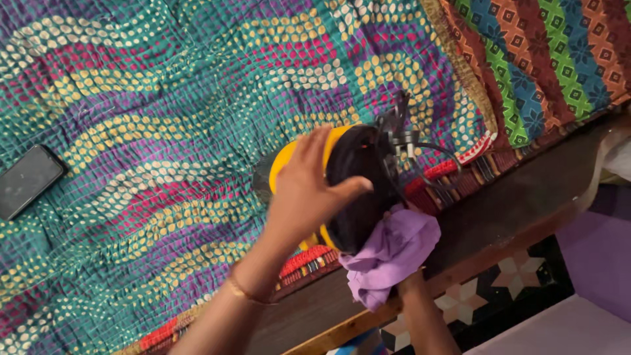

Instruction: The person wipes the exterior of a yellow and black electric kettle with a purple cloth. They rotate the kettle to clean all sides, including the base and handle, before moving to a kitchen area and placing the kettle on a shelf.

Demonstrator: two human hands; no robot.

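Yellow-rimmed round black object (355,187) sits over the bed edge, above the patterned quilt (164,131). Your left hand (305,190) lies spread and open against it. Your right hand (411,279), mostly hidden, presses a lilac cloth (394,253) to its underside; grip unclear.

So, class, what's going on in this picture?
A person stands at the edge of a bed covered with a patterned quilt. Their left hand steadies a round yellow and black object with dark wires at its top. Their right hand, mostly hidden, presses a purple cloth against the object's lower side. A phone lies on the quilt, apart at the left.
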